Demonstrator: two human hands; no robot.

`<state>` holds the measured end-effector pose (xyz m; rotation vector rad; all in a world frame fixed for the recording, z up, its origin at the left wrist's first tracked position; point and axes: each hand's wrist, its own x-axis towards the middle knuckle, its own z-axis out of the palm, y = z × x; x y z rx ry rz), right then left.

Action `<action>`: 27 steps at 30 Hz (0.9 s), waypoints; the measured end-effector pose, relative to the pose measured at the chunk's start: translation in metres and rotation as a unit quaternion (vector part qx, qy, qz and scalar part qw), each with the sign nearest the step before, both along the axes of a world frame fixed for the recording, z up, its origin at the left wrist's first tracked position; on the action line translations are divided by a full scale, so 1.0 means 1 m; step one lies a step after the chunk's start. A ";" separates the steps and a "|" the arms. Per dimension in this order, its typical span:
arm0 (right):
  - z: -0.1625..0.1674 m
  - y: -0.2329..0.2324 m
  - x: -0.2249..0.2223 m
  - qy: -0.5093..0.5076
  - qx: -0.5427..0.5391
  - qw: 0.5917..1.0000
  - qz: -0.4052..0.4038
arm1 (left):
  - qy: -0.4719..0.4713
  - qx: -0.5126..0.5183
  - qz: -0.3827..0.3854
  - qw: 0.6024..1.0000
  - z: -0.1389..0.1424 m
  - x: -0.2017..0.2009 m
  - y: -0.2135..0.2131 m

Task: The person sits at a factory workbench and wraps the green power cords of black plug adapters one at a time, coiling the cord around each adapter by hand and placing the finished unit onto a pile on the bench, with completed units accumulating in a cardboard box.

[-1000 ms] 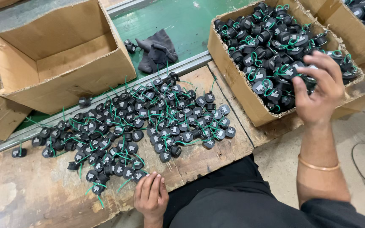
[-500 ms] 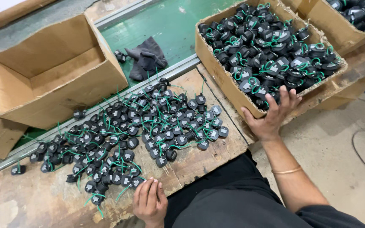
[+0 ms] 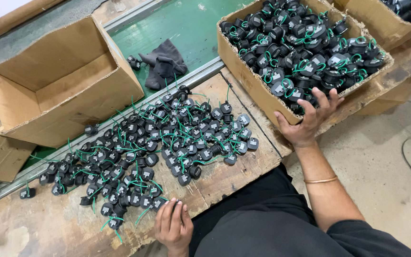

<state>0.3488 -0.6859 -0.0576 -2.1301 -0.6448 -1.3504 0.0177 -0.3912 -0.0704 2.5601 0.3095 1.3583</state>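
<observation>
While the head camera looks straight down, the right hand [image 3: 308, 119] reaches to the near corner of a full cardboard box [image 3: 243, 62], palm turned toward it, fingers spread and curled over the rim among the black components with green wires [image 3: 305, 52] heaped inside. Whether that grip has closed on any piece cannot be told; fingertips touch the parts at the edge. The forearm runs diagonally from lower right, with a thin bangle [image 3: 320, 180] at the wrist. The box sits tilted, its long axis running from upper left to lower right, its open top facing the camera. The left hand [image 3: 173, 226] lies flat on the near edge of the worn wooden tabletop [image 3: 243, 166], grip released, fingers pointing away from the body, just beside a loose spread of the same parts [image 3: 167, 138]. Beyond lie an empty cardboard box [image 3: 58, 81] and a dark cloth [image 3: 165, 59] on a green belt [image 3: 200, 28].
</observation>
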 end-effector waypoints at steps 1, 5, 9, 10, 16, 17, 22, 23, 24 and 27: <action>0.000 -0.002 0.004 -0.005 -0.003 1.000 -0.003 | -0.001 0.000 0.000 1.000 0.000 0.000 0.000; 0.004 -0.017 0.023 0.020 0.025 0.999 0.019 | -0.016 -0.008 -0.003 1.000 0.000 0.001 0.001; 0.013 -0.024 0.046 0.056 0.032 0.998 0.028 | -0.011 -0.001 0.004 1.000 -0.004 0.000 0.002; 0.015 -0.023 0.051 0.063 0.031 0.997 0.029 | -0.013 -0.002 0.004 1.000 -0.006 0.000 0.002; 0.018 0.001 0.060 0.081 0.022 0.996 0.025 | -0.062 -0.018 0.014 0.998 -0.014 0.000 0.007; 0.020 -0.004 0.058 0.102 -0.004 0.994 0.035 | -0.074 -0.025 -0.002 0.997 -0.013 0.004 0.007; 0.022 -0.061 0.041 0.162 -0.106 0.979 0.067 | -0.071 -0.118 -0.106 0.985 0.015 0.033 -0.026; 0.019 -0.072 0.038 0.170 -0.060 0.983 0.024 | -0.053 -0.155 -0.149 0.975 0.024 0.040 -0.037; 0.015 -0.079 0.037 0.176 -0.013 0.984 -0.017 | -0.036 -0.192 -0.190 0.962 0.034 0.049 -0.046; 0.004 -0.094 0.036 0.201 0.102 0.971 -0.078 | 0.037 -0.282 -0.310 0.907 0.061 0.091 -0.068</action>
